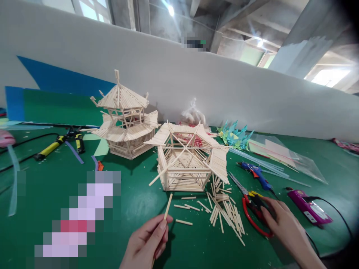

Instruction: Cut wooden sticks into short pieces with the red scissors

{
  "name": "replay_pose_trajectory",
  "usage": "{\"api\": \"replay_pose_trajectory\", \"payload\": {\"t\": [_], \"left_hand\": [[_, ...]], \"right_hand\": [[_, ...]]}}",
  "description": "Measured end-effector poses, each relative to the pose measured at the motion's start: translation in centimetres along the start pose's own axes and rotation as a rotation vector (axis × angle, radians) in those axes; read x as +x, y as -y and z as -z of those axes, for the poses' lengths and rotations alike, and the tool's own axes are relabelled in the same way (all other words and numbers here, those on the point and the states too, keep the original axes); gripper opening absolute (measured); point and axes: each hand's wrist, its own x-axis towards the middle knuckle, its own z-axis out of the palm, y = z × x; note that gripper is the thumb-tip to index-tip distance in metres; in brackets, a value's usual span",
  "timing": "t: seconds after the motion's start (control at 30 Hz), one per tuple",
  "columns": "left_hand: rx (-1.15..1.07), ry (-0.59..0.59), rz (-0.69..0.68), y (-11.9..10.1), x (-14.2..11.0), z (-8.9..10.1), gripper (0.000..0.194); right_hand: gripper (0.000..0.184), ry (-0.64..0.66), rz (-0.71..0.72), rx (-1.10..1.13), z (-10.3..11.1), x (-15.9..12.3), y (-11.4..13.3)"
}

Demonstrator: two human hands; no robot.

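My left hand (150, 239) pinches a thin wooden stick (168, 206) that points upward, below the open pavilion model (183, 170) made of similar sticks. My right hand (283, 224) is at the right, its thumb and fingers closed around the end of a tool with black and yellow handles (255, 200). That tool lies over the red-handled scissors (245, 192), and its working end is hidden. Loose cut sticks (224, 211) lie scattered between my hands and the model. Behind to the left stands a taller roofed pagoda model (125, 127).
A blue glue gun (256, 173) and a purple device with a cable (308, 207) lie at the right. Yellow-handled cutters (56, 145) rest at the left. Teal folded paper (235, 134) and clear plastic sheets (291, 153) sit near the white partition (252, 93).
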Motion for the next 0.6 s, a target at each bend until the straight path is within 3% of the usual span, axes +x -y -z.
{"api": "replay_pose_trajectory", "payload": {"t": [0.13, 0.23, 0.6], "left_hand": [[0.1, -0.034, -0.052, -0.2, -0.6, 0.0, 0.024], [0.149, -0.057, -0.084, -0.2, -1.1, 0.4, 0.025], [0.152, -0.029, -0.078, -0.2, -1.4, 0.0, 0.025]], "right_hand": [[0.04, 0.236, -0.007, -0.05, -0.8, 1.3, -1.5], [0.035, 0.342, -0.022, -0.065, -0.9, 2.5, -1.8], [0.028, 0.382, -0.095, 0.033, 0.5, 2.7, -2.0]]}}
